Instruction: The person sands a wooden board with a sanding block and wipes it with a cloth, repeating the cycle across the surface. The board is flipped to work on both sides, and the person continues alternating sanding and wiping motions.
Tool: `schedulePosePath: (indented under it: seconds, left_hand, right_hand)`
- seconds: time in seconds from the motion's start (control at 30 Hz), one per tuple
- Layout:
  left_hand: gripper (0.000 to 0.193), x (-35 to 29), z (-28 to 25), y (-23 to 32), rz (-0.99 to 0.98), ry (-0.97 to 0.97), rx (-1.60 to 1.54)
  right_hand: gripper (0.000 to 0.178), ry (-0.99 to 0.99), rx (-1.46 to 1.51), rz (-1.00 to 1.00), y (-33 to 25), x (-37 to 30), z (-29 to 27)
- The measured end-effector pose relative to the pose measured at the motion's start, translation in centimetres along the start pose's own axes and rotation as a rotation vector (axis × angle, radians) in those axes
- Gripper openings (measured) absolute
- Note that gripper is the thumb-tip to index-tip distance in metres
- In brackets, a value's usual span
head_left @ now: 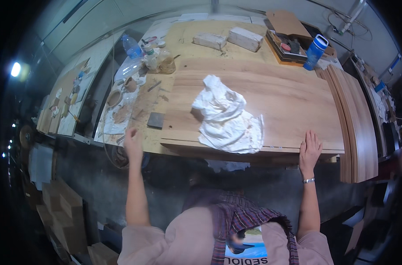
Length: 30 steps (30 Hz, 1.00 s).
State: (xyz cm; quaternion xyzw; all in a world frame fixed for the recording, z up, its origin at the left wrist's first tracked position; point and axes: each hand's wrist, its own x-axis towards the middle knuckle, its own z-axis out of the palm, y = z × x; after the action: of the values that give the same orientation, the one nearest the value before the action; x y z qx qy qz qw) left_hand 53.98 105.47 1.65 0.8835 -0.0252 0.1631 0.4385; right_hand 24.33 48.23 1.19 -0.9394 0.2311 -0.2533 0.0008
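Note:
A wood-grain board (pixel 289 104) lies on the workbench in front of me, with a crumpled white cloth (pixel 227 117) on its middle and near edge. My right hand (pixel 311 149) rests flat on the board's near right edge, fingers stretched out. Off the board's left end, my left hand (pixel 133 143) is at the bench's front edge with its fingers curled in; whether anything small is between them is hidden. Close by that hand, a small dark grey square block (pixel 155 120) sits beside the board's corner.
Left on the bench are a plastic bottle (pixel 132 47), a cloudy tub (pixel 166 65) and a round bowl (pixel 114 98). Two whitish blocks (pixel 245 39) stand at the back, near an open box (pixel 289 52) and a blue bottle (pixel 316 52). Stacked boards (pixel 360 123) line the right side.

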Motion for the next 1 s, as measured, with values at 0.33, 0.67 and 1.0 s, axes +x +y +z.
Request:
schedulePosePath:
  seconds: [0.33,0.67,1.0]
  left_hand:
    - [0.046,9.1,8.1,-3.7,0.578,-0.576,0.504]
    - [0.051,15.2,3.2,7.1,0.620,-0.431,-0.257]
    - [0.093,12.0,10.2,16.2,1.042,-0.814,-0.170]
  right_hand:
    - [0.087,-0.249,0.520,-0.247,-26.8,7.4,0.4]
    - [0.082,-0.129,0.530,-0.284,-40.6,12.0,-2.7]
    - [0.076,-0.095,0.381,-0.197,-34.0,17.6,-9.0]
